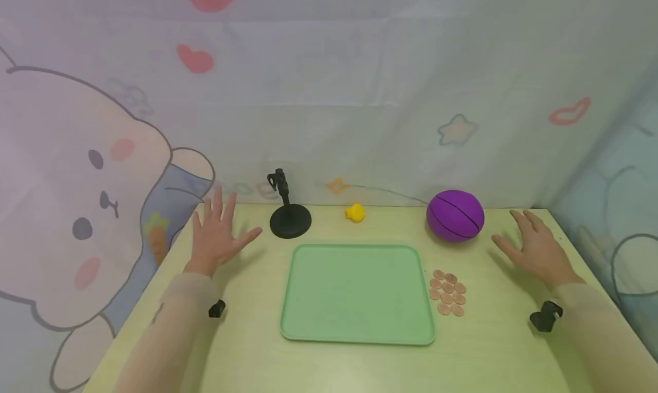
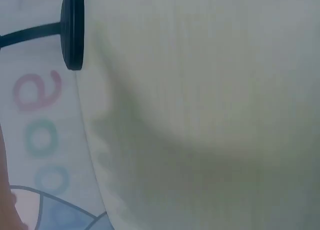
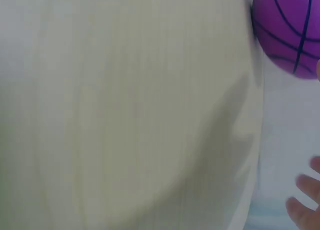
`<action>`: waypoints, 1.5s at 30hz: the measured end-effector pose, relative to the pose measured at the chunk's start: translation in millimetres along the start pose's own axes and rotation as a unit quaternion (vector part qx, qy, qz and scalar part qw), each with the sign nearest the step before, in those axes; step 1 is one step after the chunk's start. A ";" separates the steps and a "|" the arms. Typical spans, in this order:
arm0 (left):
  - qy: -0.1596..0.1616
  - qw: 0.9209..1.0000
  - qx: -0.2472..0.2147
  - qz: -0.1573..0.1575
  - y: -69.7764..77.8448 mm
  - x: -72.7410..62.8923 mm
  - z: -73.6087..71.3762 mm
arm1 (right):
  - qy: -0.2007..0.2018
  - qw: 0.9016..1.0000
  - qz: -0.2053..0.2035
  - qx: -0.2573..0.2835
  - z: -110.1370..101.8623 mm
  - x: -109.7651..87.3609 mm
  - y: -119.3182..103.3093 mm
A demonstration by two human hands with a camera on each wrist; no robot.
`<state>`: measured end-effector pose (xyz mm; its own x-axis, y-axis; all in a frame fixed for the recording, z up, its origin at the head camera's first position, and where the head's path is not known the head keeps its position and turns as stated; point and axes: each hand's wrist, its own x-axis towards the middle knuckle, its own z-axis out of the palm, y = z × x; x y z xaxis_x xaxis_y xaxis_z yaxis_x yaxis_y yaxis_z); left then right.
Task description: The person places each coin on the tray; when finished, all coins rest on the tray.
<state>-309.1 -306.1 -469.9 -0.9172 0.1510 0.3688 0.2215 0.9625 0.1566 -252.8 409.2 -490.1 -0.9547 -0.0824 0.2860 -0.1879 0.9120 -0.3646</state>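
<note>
My left hand (image 1: 216,236) hovers over the left side of the table with its fingers spread, holding nothing. Closest to it is a black stand (image 1: 290,220) with a round base and a short post topped by a clip; its base also shows in the left wrist view (image 2: 73,29). On the right, my right hand (image 1: 537,250) is held above the table, fingers extended and nothing in them. Just left of that hand sits a purple ball (image 1: 454,216) with black lines, seen too at the top right of the right wrist view. Several copper-coloured coins (image 1: 448,288) lie flat in front of the ball.
A shallow green tray (image 1: 358,342) lies mid-table, left of the coins. Behind it, near the back edge, is a small yellow toy-like piece (image 1: 356,212). A printed cloth (image 1: 329,96) hangs behind the pale wooden table (image 1: 339,370).
</note>
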 end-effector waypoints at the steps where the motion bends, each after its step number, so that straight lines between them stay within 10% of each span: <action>1: -0.002 1.000 -0.012 0.003 2.6 -2.9 0.2 | -0.008 1.000 -0.002 0.012 -0.3 -2.0 -4.7; 11: -0.092 0.987 -0.128 0.019 33.8 -26.3 3.2 | -0.089 0.988 -0.106 0.061 17.4 -3.3 -50.1; 21: -0.223 0.931 -0.275 0.083 60.3 -37.9 13.3 | -0.175 0.962 -0.169 0.121 37.7 7.1 -89.2; 29: -0.287 0.888 -0.353 0.072 69.6 -46.0 16.9 | -0.228 0.946 -0.201 0.115 43.6 14.9 -99.9; 45: -0.308 0.864 -0.380 0.120 65.5 -56.1 23.4 | -0.276 0.939 -0.182 0.096 37.0 20.8 -107.7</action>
<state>-250.8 -246.3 -501.8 -0.7645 0.6429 -0.0462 0.3689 0.4952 0.7866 -260.9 294.4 -477.7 -0.7840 -0.6178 -0.0608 -0.5116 0.6985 -0.5003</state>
